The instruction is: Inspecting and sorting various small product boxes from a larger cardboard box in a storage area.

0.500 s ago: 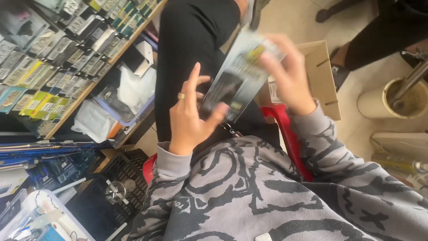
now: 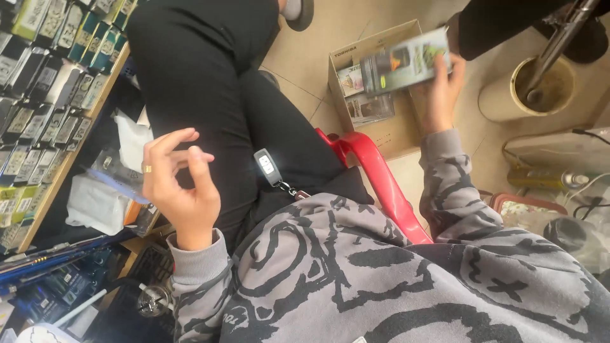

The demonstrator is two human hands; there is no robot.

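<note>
From the head camera I see my right hand (image 2: 441, 89) gripping a flat retail package (image 2: 406, 67), held over an open cardboard box (image 2: 387, 130) on the tiled floor. My left hand (image 2: 181, 187) is empty, fingers loosely curled, hovering above my black-trousered lap, near a key fob (image 2: 268, 166) and a red plastic chair (image 2: 375, 178).

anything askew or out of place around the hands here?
Nothing damaged or spilled. The right hand holds a blister-packed item tilted over an open cardboard box on the floor. The left hand is empty, fingers curled. A key fob dangles against the black trousers.
</note>
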